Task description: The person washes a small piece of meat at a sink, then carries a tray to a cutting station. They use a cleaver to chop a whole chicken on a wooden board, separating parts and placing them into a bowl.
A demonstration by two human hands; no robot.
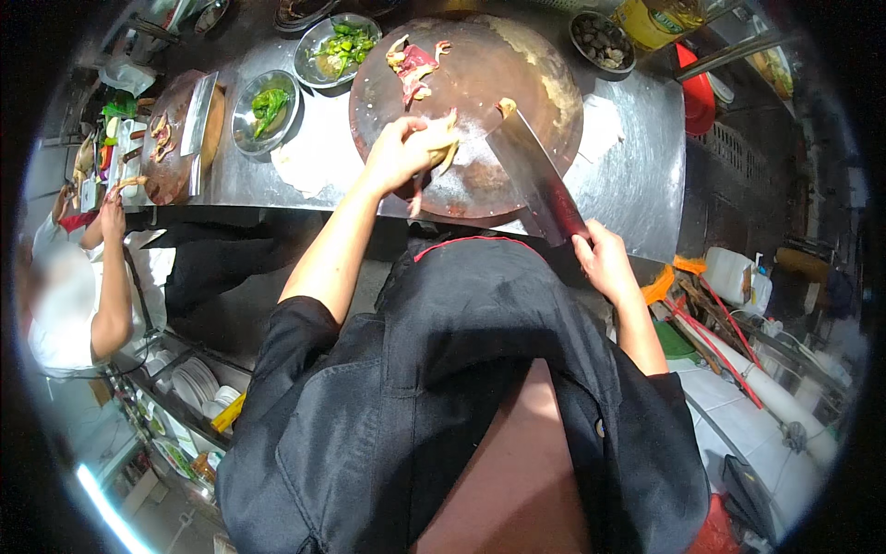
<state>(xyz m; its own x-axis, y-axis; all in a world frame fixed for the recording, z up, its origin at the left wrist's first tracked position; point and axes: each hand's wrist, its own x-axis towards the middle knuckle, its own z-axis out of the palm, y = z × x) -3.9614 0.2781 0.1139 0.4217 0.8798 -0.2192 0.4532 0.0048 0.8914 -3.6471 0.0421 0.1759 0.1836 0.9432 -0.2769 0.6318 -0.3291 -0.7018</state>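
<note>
My left hand [401, 154] grips a pale, skinned-looking poultry carcass [443, 142] at the front left of a round wooden chopping block [547, 76]. A thin limb of it hangs over the block's near edge. My right hand [606, 257] is closed around the handle end of a broad cleaver [533, 173], whose blade slants across the block's right side. By the blade's far tip lies a small yellowish piece of meat [507, 106]. Farther back on the block rests a cut, red-fleshed carcass [417, 68] with its limbs spread.
Steel bowls of green peppers [270, 111] [346, 47] stand left of the block. A bowl of shellfish [602, 41], an oil bottle [647, 21] and a red plate [698, 104] are at the right. Another person [111, 277] works at a second block [163, 166] on the left.
</note>
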